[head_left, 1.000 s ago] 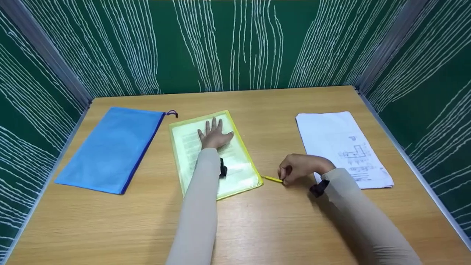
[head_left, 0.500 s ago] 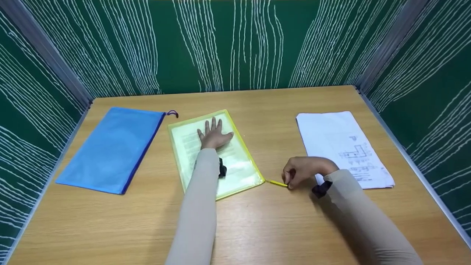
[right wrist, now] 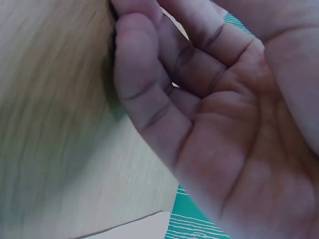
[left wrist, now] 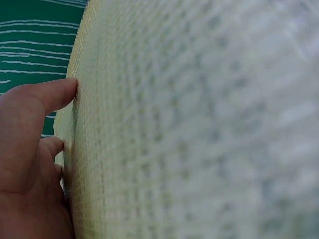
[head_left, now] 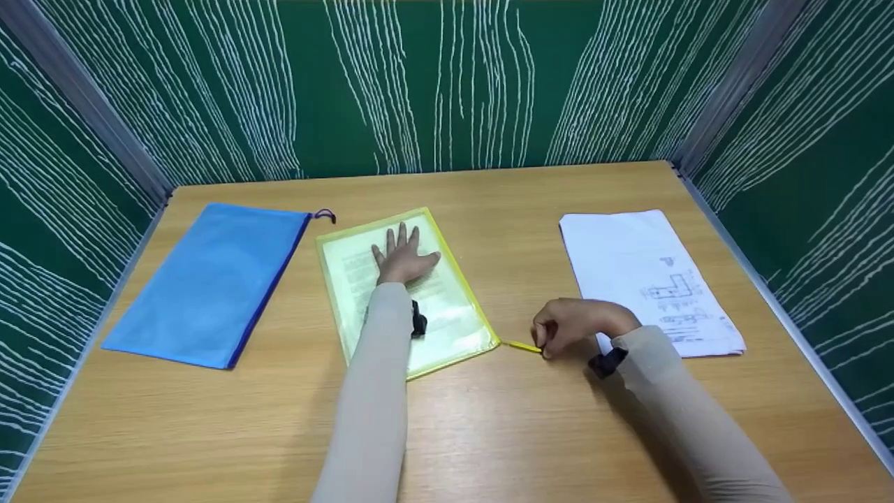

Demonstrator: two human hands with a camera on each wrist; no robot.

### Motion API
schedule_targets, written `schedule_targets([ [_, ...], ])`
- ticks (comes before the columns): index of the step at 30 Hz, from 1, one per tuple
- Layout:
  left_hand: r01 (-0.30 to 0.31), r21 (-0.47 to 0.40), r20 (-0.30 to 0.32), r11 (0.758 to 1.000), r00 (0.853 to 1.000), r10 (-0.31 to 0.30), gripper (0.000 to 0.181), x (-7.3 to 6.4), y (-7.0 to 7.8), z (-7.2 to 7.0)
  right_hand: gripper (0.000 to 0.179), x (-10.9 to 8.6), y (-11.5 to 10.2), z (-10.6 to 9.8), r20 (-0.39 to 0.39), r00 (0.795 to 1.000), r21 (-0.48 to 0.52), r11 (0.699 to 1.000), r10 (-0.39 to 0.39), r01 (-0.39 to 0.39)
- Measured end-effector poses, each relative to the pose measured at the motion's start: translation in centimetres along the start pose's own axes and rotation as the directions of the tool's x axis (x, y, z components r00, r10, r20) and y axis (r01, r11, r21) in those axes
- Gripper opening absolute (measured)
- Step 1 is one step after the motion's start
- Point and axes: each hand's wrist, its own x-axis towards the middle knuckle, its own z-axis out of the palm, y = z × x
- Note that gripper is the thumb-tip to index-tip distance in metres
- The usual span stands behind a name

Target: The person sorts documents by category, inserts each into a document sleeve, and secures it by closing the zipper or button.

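Observation:
A translucent mesh pouch with a yellow border [head_left: 449, 361] lies on the table, printed sheets showing through it. Flat on its upper half, fingers spread, rests my left hand [head_left: 405, 263]; the left wrist view has the grid-like mesh [left wrist: 164, 124] close up beside the hand [left wrist: 30, 149]. From the pouch's lower right corner sticks out a yellow zipper pull [head_left: 521, 346]. My right hand [head_left: 576, 323] pinches the outer end of that pull between thumb and fingers. In the right wrist view the curled fingers [right wrist: 144, 74] hide the pull.
A blue pouch [head_left: 209, 286] with a dark cord loop lies at the left of the wooden table [head_left: 475, 447]. White papers with drawings [head_left: 621, 258] lie at the right, partly under the right forearm. Green walls with white lines [head_left: 475, 84] enclose the back and sides.
Over the last second the zipper pull and my right hand have shifted slightly toward the near side, and the pull still extends from the corner. The left hand stays pressed on the pouch.

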Motion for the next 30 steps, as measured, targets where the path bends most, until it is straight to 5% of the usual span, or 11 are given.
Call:
schedule_targets([
  [10,-0.005,-0.040,-0.024,0.999,1.000,0.004,0.076,-0.2,-0.2,-0.3,0.011,-0.1,-1.4,0.3,-0.044,0.999,-0.092,0.996,-0.008,0.004],
  [20,-0.063,-0.230,-0.096,0.971,0.994,0.042,0.065,-0.4,-0.9,-0.3,0.009,-0.6,-2.7,0.3,-0.079,0.994,-0.136,0.987,0.070,-0.080],
  [23,-0.075,-0.355,-0.145,0.932,0.989,0.024,0.058,-0.3,-1.3,-0.5,0.008,-0.6,-2.7,0.2,-0.079,0.996,-0.158,0.986,0.031,-0.043],
  [28,-0.091,-0.580,-0.192,0.810,0.981,-0.027,0.052,-0.4,-1.4,-1.2,0.018,-0.6,-2.5,-0.4,-0.104,0.994,-0.152,0.988,-0.047,0.031],
  [30,-0.099,-0.620,-0.204,0.778,0.978,-0.038,0.050,-0.5,-1.4,-1.7,0.020,-0.6,-2.4,-0.7,-0.122,0.990,-0.134,0.990,-0.065,0.048],
])
